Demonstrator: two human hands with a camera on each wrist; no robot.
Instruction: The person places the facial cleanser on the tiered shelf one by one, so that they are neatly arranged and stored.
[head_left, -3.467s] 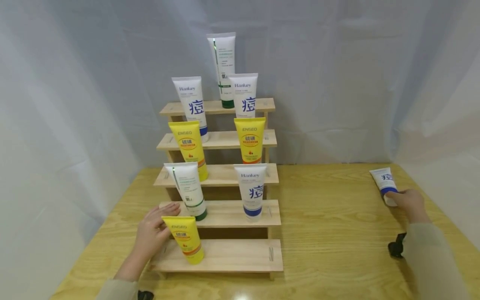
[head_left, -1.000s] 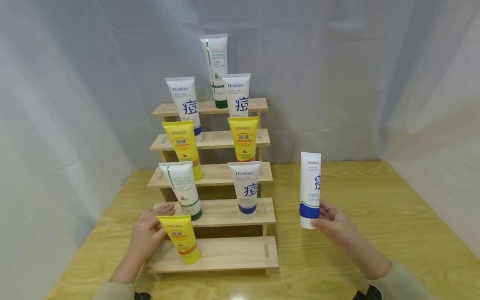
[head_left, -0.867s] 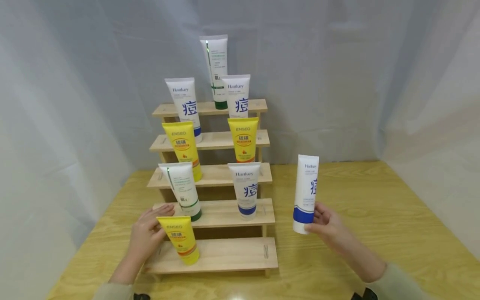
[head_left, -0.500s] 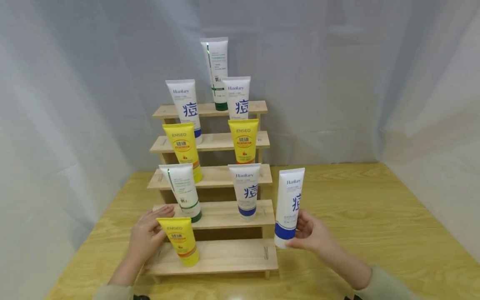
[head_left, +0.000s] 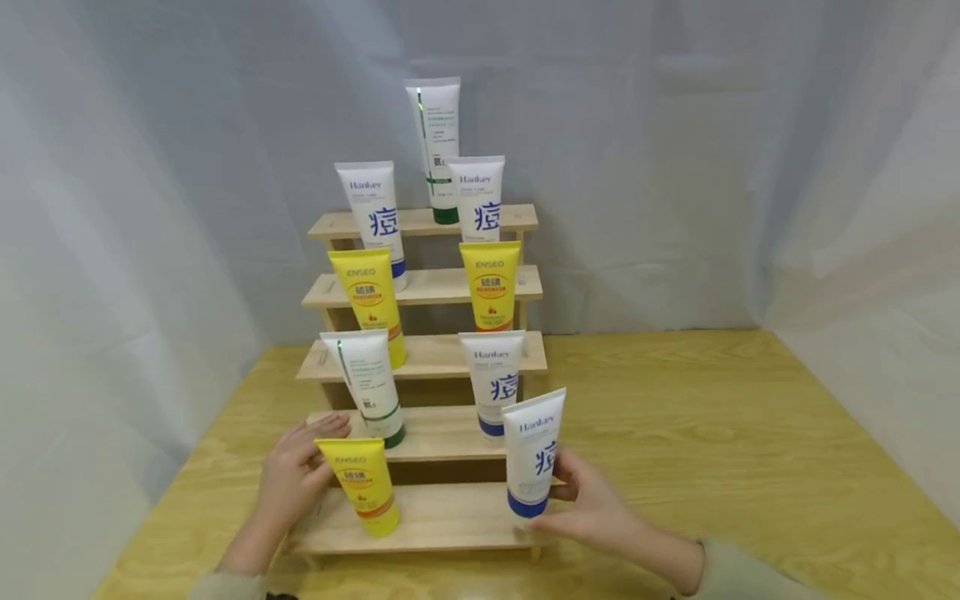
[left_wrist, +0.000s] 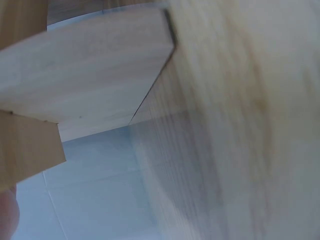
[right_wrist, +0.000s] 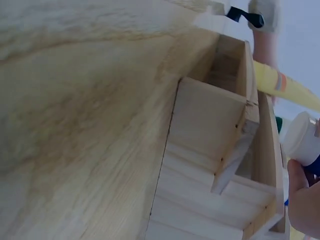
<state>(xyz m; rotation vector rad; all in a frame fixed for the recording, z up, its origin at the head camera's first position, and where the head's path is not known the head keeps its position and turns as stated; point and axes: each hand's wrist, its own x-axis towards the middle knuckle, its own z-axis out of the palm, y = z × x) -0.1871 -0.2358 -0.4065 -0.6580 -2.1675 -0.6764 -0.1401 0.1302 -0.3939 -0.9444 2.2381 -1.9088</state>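
Note:
My right hand grips a white squeeze tube with a blue band near its cap, fingers behind and thumb in front. The tube leans slightly over the right end of the lowest step of a wooden tiered stand. In the right wrist view its white cap points at the camera beside the stand. My left hand rests at the stand's left side, by the second step, its fingers behind a yellow tube. A white-and-green tube stands just right of those fingertips.
Another blue-banded tube stands on the second step, partly behind the held one. Higher steps carry yellow tubes, white-and-blue tubes and a tall white-and-green tube. The wooden table extends right, with a pale curtain behind.
My right hand has picked up the white tube from the table's far right, brought it left and lowered it over the lowest step. My left hand has stayed at the stand.

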